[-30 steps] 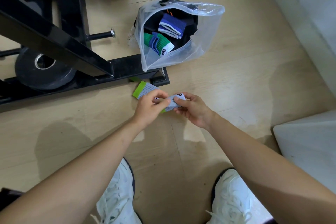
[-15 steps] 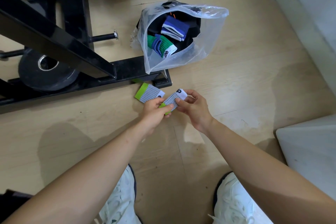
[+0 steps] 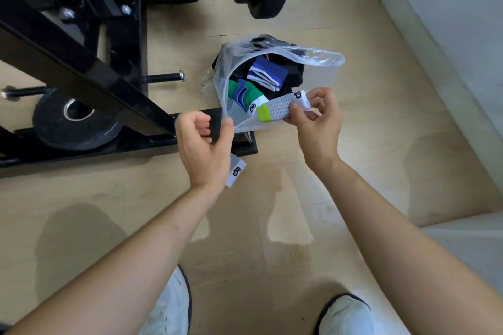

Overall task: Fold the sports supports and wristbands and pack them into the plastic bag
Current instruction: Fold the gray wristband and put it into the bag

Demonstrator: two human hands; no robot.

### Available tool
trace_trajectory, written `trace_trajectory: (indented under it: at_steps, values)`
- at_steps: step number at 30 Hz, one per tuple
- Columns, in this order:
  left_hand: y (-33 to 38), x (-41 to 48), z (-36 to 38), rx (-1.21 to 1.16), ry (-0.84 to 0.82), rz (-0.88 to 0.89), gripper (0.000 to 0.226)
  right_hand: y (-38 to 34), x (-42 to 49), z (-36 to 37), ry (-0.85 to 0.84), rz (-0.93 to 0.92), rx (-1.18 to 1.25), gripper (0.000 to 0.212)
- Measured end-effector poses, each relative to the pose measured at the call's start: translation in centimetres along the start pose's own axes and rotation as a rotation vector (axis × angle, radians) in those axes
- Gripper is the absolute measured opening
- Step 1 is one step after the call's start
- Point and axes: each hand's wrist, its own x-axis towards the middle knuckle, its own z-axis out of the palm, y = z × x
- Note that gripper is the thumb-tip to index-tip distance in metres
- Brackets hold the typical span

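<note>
**Wristband held at the mouth of the bag**

A folded grey wristband [image 3: 280,109], knitted in a dotted weave with a lime end and a white cuff, sits pinched in the right hand [image 3: 318,128] at the opening of the crinkly clear plastic bag [image 3: 321,73]. The left hand [image 3: 202,145] grips the bag's rim between thumb and fingers. Inside lie blue, green and black fabrics. A second grey wristband [image 3: 236,173] lies flat on the pale wooden floor [image 3: 353,166], beside a glossy black steel frame [image 3: 89,73].
</note>
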Motion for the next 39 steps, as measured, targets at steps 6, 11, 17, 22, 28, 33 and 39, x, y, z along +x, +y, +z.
trace_trajectory:
  at_steps: [6,11,17,22,28,33,39]
  values:
    - [2.1,6.0,0.8,0.085,-0.311,0.006,0.021,0.4,5.0,5.4,-0.076,-0.068,-0.147,0.024]
    - [3.7,8.6,1.0,-0.071,-0.288,-0.064,0.021,2.5,8.3,9.3,-0.21,-0.195,-0.466,0.023]
    - [4.6,10.0,1.0,-0.154,-0.319,-0.015,0.017,2.4,12.7,11.9,-0.636,-0.51,-1.062,0.019]
    - [4.5,9.7,1.1,-0.188,-0.307,-0.04,0.022,1.6,13.4,13.2,-0.946,-0.526,-1.629,0.018]
    - [3.8,8.9,0.7,-0.205,-0.345,-0.09,0.031,1.1,13.0,12.5,-1.058,-0.422,-1.439,0.035]
    - [3.8,7.5,0.1,-0.235,-0.373,-0.101,0.017,-1.3,10.7,7.7,-0.803,-0.401,-0.974,0.028]
    - [-0.9,3.7,-1.9,-0.127,-0.312,-0.216,0.02,-0.5,0.3,1.9,-0.363,-0.356,-0.587,0.013]
